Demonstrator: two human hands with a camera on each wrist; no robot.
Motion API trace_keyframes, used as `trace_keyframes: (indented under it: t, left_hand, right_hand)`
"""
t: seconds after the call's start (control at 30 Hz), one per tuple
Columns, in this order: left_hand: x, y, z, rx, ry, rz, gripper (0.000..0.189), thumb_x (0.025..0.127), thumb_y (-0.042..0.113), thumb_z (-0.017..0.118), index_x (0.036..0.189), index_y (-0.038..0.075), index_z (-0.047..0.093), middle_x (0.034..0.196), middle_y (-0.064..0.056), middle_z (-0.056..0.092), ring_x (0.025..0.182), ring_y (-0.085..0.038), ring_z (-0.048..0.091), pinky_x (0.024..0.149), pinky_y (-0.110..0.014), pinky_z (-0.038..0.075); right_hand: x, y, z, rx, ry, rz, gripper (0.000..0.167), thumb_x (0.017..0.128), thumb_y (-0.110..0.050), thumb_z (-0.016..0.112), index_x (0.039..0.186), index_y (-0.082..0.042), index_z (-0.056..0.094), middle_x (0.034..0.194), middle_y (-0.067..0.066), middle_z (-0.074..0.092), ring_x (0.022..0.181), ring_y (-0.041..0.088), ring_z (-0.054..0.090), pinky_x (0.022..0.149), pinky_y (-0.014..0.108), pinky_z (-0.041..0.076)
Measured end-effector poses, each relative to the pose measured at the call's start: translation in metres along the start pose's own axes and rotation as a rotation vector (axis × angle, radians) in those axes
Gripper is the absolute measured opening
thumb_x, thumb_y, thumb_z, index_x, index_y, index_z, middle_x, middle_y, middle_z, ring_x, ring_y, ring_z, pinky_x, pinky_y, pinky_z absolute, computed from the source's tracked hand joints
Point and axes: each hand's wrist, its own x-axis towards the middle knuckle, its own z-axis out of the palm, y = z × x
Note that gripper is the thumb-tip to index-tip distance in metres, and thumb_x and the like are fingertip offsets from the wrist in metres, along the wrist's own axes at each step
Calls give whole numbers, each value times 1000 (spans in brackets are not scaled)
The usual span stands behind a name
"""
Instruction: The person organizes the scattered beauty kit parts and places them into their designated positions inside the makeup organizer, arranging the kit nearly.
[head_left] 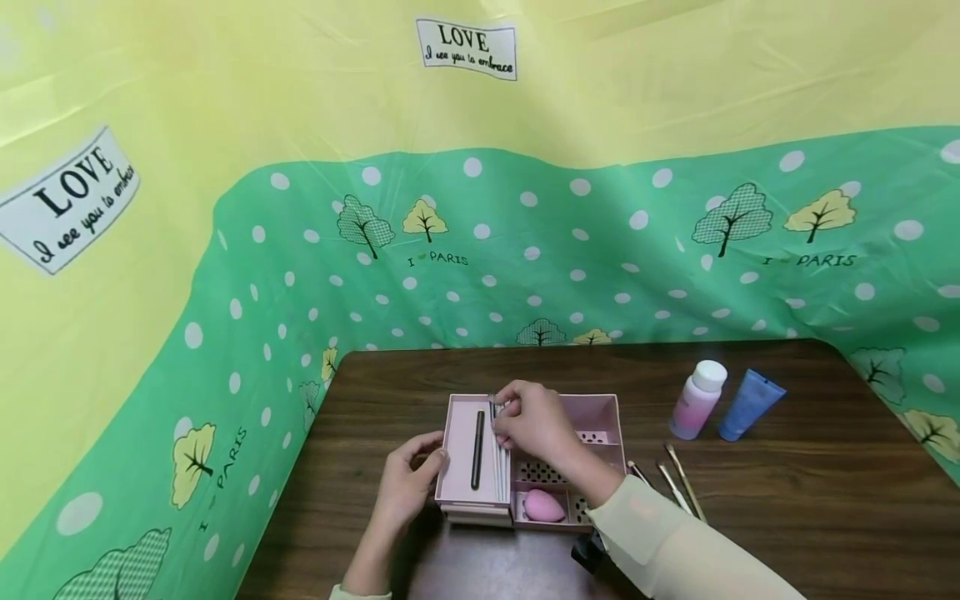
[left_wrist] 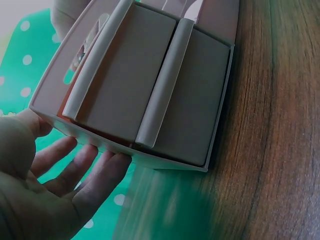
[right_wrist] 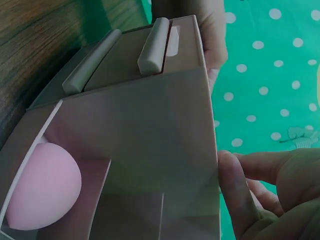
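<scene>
A pink makeup organizer (head_left: 474,492) stands on the table, its top tray holding a dark slim pen-like item (head_left: 477,450) and several thin pale sticks (head_left: 500,471). My left hand (head_left: 405,479) rests its fingertips against the organizer's left side. Those fingers (left_wrist: 107,170) look fairly straight in the left wrist view. Over the tray, my right hand (head_left: 536,421) pinches a thin stick (head_left: 492,410), mostly covered by the fingers. A pink egg-shaped makeup sponge (head_left: 543,505) lies in a front right compartment. Two drawer fronts (left_wrist: 125,75) appear in the left wrist view.
Right of the organizer lie several makeup brushes (head_left: 684,483). Farther back stand a white-capped pink bottle (head_left: 697,402) and a blue tube (head_left: 750,406). A black object (head_left: 587,552) is partly hidden under the right sleeve. Patterned cloth (head_left: 532,250) surrounds the wooden table (head_left: 397,379).
</scene>
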Motion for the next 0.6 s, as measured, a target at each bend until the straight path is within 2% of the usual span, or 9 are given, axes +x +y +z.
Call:
trace_keyframes:
  t: [0.23,0.47,0.6]
  left_hand:
    - [-1,2,2,-38,-14,-21,31,96,5,66,127,2,69,114,-22,68,89,-14,66,66,-27,61]
    - [-1,3,2,-34,-18,-28,31,96,5,66,127,3,69,115,-21,67,88,-17,66,66,-27,61]
    - [-2,4,2,-36,-23,-29,32,96,5,66,128,3,69,115,-21,66,88,-18,66,65,-27,61]
  right_hand:
    - [-2,1,0,-12,-12,-14,24,82,4,76,105,1,71,69,2,71,52,18,67,53,38,61]
    - [-2,-1,0,-120,-52,-54,19,82,-3,77,101,-3,75,73,0,71,50,17,65,46,30,55]
    - [-2,-2,-1,-179,-60,-65,20,81,-5,77,102,-3,76,74,-1,72,56,16,67,50,28,56]
